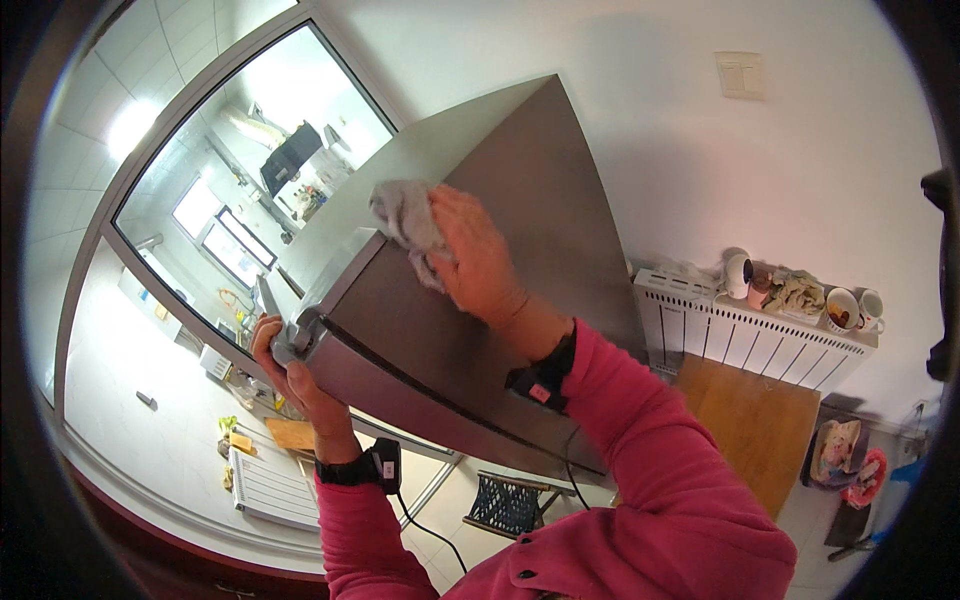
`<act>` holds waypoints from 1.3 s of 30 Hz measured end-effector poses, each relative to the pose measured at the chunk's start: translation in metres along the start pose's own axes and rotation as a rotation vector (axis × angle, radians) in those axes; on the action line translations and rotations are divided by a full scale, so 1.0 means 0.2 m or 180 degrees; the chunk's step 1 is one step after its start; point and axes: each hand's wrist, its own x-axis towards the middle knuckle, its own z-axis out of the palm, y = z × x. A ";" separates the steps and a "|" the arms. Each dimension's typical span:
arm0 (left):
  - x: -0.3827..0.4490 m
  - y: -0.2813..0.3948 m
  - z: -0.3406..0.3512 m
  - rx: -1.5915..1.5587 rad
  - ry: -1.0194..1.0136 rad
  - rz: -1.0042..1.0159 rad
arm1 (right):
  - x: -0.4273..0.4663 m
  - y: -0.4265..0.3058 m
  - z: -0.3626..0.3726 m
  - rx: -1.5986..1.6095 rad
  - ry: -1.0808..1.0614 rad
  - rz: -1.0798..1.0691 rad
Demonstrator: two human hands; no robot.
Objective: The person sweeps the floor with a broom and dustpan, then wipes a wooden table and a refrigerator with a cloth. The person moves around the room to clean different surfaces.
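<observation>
A tall grey-brown refrigerator fills the middle of the view, its top and side panel both showing. My right hand presses a crumpled light-grey cloth against the upper edge of the side panel. At the top corner of the refrigerator door, near the hinge cover, my left hand grips with its fingers over the far side and its thumb nearer me. Black bands with small devices and cables sit on both wrists.
A glazed partition frame stands left of the refrigerator. On the right, a white radiator carries cups, a cloth and a small camera-like device. Below it is a wooden tabletop. A folding stool stands on the floor.
</observation>
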 end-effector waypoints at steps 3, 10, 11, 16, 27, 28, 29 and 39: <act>0.00 0.00 0.00 -0.0006 -0.0001 -0.0057 | 0.09 0.24 -0.03 -0.0641 0.0642 0.0369; -0.01 -0.01 0.00 0.0155 0.0069 -0.0053 | 0.27 0.94 -0.27 -0.0390 0.0912 0.2004; 0.00 -0.01 0.00 0.0139 0.0060 -0.0070 | 0.28 1.02 -0.30 -0.0419 0.0925 0.2147; 0.00 -0.01 -0.01 0.0111 0.0088 -0.0015 | 0.25 1.15 -0.32 -0.0384 0.1061 0.2457; 0.03 0.02 -0.03 0.0253 -0.0059 0.0130 | 0.17 0.29 -0.02 -0.0151 0.0920 0.0626; 0.03 0.02 -0.03 0.0262 -0.0085 0.0158 | 0.22 0.27 -0.04 -0.0365 0.0563 0.0915; 0.03 0.02 -0.04 0.0292 -0.0094 0.0210 | 0.30 0.26 -0.09 -0.0575 0.0198 0.1138; 0.02 0.02 -0.04 0.0279 -0.0005 0.0186 | 0.41 -0.01 -0.11 -0.0779 -0.1163 0.0294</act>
